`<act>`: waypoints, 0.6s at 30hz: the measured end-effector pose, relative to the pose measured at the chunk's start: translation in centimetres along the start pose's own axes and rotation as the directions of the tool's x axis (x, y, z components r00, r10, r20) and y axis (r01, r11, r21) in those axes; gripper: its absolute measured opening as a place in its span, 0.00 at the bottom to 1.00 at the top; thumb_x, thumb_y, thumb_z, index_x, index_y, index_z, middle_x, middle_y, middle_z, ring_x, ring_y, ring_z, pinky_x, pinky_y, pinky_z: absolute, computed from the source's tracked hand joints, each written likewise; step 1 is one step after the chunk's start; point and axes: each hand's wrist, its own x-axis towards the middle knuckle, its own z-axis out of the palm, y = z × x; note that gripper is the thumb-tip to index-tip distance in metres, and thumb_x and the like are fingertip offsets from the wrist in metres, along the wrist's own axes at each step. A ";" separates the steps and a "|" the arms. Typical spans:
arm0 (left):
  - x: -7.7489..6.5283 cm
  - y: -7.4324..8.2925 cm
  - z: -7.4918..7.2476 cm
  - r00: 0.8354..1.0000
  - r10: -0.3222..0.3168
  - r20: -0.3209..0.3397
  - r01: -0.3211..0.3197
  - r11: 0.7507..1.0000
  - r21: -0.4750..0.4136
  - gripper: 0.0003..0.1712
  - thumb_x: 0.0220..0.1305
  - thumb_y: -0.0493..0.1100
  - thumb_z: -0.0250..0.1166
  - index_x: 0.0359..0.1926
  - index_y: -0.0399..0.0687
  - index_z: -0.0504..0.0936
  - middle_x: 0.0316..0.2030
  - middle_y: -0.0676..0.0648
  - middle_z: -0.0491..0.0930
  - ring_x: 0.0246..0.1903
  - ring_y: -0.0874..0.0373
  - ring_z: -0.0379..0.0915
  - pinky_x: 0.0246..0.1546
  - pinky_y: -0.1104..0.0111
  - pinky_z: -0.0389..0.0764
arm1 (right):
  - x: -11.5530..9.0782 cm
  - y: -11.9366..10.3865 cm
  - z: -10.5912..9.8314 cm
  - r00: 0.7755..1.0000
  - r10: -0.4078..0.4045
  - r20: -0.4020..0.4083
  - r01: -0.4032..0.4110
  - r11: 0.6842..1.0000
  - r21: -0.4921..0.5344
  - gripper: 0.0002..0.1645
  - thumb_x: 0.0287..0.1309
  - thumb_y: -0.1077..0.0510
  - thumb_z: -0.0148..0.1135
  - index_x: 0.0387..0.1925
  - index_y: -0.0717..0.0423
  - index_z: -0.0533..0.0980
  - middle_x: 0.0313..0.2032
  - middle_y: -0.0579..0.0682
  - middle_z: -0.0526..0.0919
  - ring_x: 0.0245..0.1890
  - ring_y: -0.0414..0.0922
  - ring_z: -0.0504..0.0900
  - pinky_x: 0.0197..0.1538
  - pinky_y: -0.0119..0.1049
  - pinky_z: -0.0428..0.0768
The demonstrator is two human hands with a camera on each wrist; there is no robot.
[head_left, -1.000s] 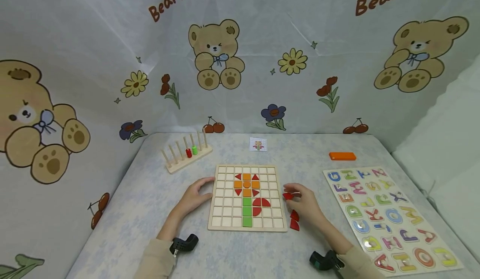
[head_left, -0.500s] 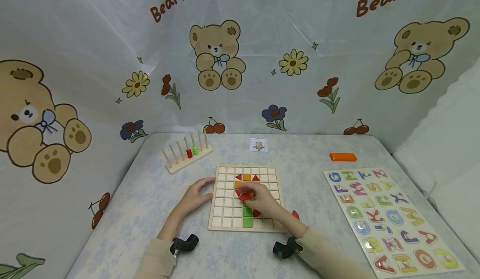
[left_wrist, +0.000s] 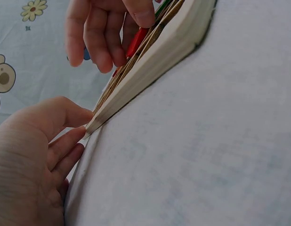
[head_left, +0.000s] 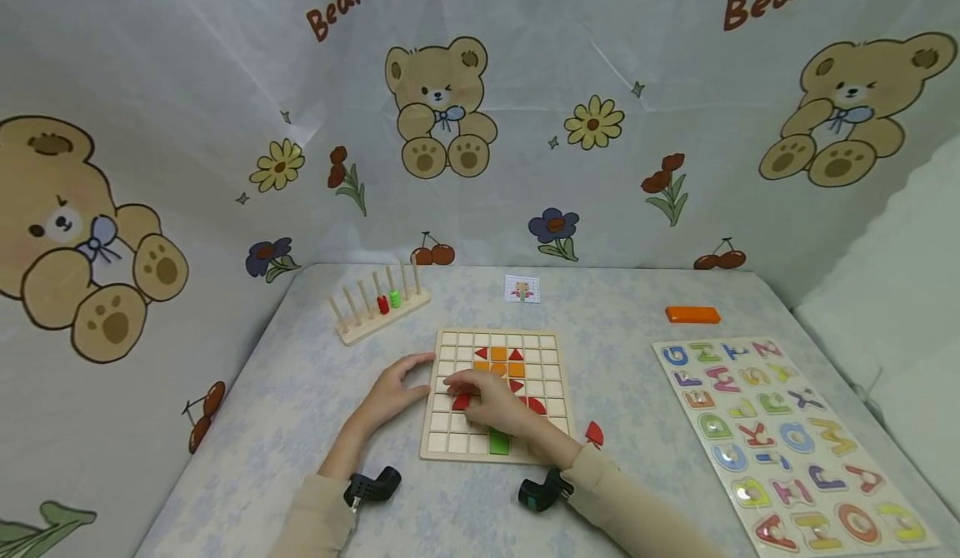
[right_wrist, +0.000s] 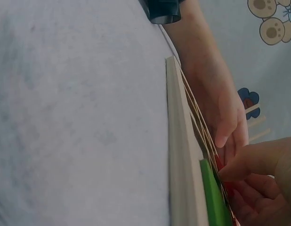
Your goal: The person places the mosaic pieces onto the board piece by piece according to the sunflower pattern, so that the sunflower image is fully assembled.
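Observation:
A square wooden grid board (head_left: 437, 442) lies on the table, holding orange squares, red triangles, red quarter circles and a green column. My left hand (head_left: 390, 393) rests at its left edge, with index finger and thumb spread along the rim. Over the middle of the board is my right hand (head_left: 498, 401), its thumb and fingers pinching a red quarter-circle piece (head_left: 461, 403) left of the green squares. In the left wrist view that red piece (left_wrist: 136, 43) sits low at the board's surface under the right fingers. The right hand hides part of the pattern.
Loose red quarter-circle pieces (head_left: 594, 434) lie right of the board, partly behind the right forearm. A pattern card (head_left: 522, 289), a peg stand (head_left: 386, 318) with red and green rings, and an orange box (head_left: 692, 315) stand farther back. An alphabet board (head_left: 787, 450) lies at right.
My right hand has picked up a red quarter circle right of the board and carried it left to the cells left of the green column. The left hand stays at the board's edge.

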 end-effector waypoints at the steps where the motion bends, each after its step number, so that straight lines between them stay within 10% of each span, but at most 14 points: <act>1: 0.0 0.0 0.0 1.000 0.001 -0.002 -0.001 1.000 0.004 0.29 0.61 0.39 0.65 0.64 0.46 0.70 0.65 0.42 0.69 0.69 0.45 0.57 0.69 0.47 0.59 | 0.0 0.0 0.0 1.000 -0.001 -0.002 0.001 1.000 -0.002 0.31 0.47 0.77 0.58 0.56 0.62 0.74 0.46 0.54 0.83 0.49 0.48 0.80 0.48 0.30 0.78; 12: -0.9 3.3 -0.4 1.000 -0.005 0.018 0.004 1.000 0.015 0.29 0.63 0.33 0.61 0.65 0.34 0.67 0.65 0.35 0.67 0.69 0.41 0.56 0.69 0.46 0.57 | 0.0 0.0 -0.2 0.999 -0.032 -0.010 0.032 0.999 0.024 0.31 0.46 0.78 0.55 0.56 0.66 0.73 0.41 0.57 0.83 0.43 0.51 0.81 0.40 0.25 0.75; 18: -0.4 1.6 0.0 1.000 0.000 0.008 0.000 1.000 0.010 0.30 0.62 0.33 0.61 0.65 0.36 0.67 0.66 0.36 0.66 0.70 0.41 0.55 0.69 0.45 0.56 | -0.1 0.0 -0.2 0.999 -0.032 -0.014 0.033 0.999 0.027 0.30 0.46 0.79 0.55 0.55 0.67 0.73 0.42 0.57 0.83 0.44 0.51 0.81 0.41 0.27 0.77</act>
